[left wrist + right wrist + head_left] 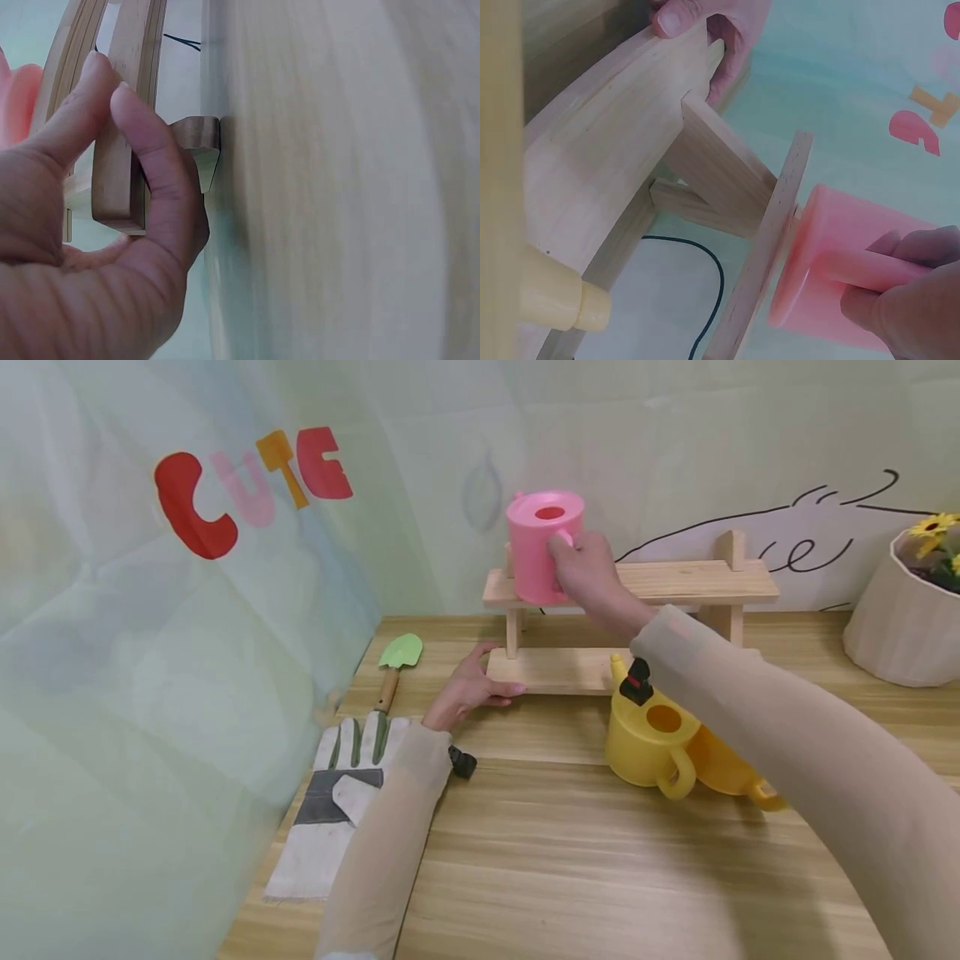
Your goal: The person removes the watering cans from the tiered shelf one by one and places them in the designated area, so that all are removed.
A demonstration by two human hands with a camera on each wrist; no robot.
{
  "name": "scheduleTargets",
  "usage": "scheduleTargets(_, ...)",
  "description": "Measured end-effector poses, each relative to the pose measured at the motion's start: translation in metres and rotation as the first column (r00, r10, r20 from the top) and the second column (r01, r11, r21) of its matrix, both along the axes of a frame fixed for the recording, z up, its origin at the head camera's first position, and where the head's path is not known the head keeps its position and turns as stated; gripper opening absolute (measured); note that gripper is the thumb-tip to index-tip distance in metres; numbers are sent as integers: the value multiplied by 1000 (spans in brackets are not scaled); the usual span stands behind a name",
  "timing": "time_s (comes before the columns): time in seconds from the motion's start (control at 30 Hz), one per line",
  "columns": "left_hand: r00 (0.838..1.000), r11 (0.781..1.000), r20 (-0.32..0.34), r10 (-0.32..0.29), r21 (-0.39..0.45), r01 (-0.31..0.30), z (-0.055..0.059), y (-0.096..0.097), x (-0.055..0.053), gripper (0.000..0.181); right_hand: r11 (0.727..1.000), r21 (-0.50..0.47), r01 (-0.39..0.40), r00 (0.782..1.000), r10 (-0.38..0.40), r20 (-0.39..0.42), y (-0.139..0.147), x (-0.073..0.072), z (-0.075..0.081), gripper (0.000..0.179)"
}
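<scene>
A pink watering can [529, 556] is upright at the left end of the upper board of a two-tier wooden plant stand [675, 583]. My right hand [592, 575] grips its handle, and in the right wrist view the can's base is right at the upper board [761, 251]. Lower down, my left hand [471, 685] holds the left end of the lower board [558, 670]. The left wrist view shows that board's end [120, 184] pinched between thumb and curled fingers. A yellow watering can [637, 739] stands in front of the stand, below my right forearm.
Beside the yellow can, an orange-yellow watering can [716, 760] is partly hidden by my right sleeve. At the left lie a green hand trowel [401, 652] and a work glove [315, 860]. A white flowerpot [896, 618] with yellow flowers stands far right. Fabric backdrops [420, 460] rise behind and left.
</scene>
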State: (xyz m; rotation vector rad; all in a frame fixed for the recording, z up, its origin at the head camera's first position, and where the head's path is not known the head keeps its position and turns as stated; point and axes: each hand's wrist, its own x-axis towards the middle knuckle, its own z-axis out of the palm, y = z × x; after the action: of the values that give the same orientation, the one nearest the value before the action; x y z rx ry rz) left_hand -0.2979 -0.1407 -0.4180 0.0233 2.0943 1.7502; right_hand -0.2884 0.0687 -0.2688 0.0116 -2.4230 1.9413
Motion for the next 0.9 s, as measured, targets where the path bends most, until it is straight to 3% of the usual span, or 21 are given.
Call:
scheduleTargets(0.3,1000,1000,12,-3,9,3,-2,-2,-1,105,1000,14,-14,997,15,-75,-1,15,-1,43)
scheduleTargets(0.9,1000,1000,19,-3,14,3,-1,-1,0,103,1000,-1,-21,996,21,-82,-1,59,-3,42)
